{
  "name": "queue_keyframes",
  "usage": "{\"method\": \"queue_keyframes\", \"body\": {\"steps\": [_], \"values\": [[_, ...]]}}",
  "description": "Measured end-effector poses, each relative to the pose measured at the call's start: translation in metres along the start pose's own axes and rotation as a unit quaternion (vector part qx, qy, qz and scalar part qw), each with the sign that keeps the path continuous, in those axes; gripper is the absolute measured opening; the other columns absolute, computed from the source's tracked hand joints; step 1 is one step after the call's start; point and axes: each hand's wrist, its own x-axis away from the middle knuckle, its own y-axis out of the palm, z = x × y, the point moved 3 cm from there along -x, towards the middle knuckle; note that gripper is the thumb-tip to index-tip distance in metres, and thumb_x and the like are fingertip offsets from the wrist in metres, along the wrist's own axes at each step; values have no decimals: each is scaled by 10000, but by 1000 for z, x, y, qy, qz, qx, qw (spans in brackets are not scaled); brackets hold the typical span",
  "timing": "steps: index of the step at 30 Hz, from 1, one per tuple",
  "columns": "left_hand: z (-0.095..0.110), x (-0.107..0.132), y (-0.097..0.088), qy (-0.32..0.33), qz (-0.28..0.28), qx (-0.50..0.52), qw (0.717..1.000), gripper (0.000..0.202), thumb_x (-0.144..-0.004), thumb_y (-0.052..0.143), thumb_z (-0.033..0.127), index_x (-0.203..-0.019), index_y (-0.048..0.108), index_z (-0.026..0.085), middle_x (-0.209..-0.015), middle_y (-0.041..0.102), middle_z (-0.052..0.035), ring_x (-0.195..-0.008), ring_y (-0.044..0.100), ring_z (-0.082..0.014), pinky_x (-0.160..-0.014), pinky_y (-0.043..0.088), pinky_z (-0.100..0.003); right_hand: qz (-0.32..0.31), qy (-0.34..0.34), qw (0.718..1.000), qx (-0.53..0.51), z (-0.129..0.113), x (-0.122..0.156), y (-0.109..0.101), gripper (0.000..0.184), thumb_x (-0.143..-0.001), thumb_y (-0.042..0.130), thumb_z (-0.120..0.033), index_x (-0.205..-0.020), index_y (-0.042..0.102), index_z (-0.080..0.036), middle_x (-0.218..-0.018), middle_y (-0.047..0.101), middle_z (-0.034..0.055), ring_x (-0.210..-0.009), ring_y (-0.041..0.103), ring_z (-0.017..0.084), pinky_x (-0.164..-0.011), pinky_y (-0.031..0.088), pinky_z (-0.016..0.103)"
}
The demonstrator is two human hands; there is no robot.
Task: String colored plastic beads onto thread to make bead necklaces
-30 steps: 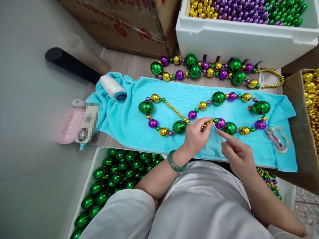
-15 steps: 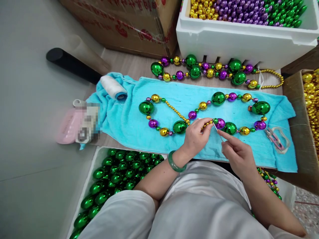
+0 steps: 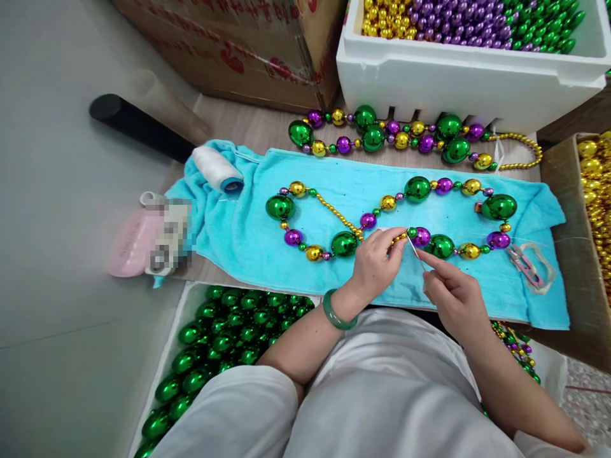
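Observation:
A necklace of large green, purple and gold beads point(image 3: 440, 246) lies looped on a turquoise towel point(image 3: 267, 172). My left hand point(image 3: 379, 259), with a green bangle at its wrist, is closed on the necklace's string of small gold beads point(image 3: 399, 239). Pinched in my right hand point(image 3: 453, 292) is a thin metal needle point(image 3: 416, 250), index finger stretched along it. Its tip meets the string beside a small green bead point(image 3: 412, 233). Any thread there is too fine to make out. Pink-handled thread snips point(image 3: 527, 266) rest on the towel at the right.
Behind the towel lies a second bead necklace point(image 3: 373, 138), before a white foam box point(image 3: 458, 79) of beads. A thread spool point(image 3: 217, 169) sits at left, near a pink case point(image 3: 133, 238). Green beads point(image 3: 229, 331) fill a tray below; a carton point(image 3: 568, 210) of gold beads stands right.

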Motion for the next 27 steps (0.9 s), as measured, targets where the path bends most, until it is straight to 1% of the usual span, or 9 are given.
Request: {"method": "queue_keyframes", "body": {"steps": [9,15,27], "values": [[0,-2,0,-8,5,14,1000,153,-890,574,249,-967,670,159,-884,724,-54,-801,661,-140,-760,523,-264,3,3,1000,-21,-3,2,2,403,-839,528,-231,-1218,656,-188,-563,377,-59,-501,309,82,-448,275,221],[0,-1,0,4,17,18,1000,137,-877,590,223,-959,670,147,-870,725,-51,-790,660,-134,-750,524,-253,6,3,1000,-22,-1,0,2,414,-828,523,-221,-1217,655,-172,-548,366,-66,-493,302,78,-449,270,218],[0,-1,0,13,15,6,1000,122,-881,590,226,-951,663,158,-864,726,-41,-784,663,-126,-736,527,-243,0,13,999,-32,-1,-1,1,444,-822,523,-208,-1246,632,-140,-542,379,-70,-486,296,67,-446,253,217]]}}
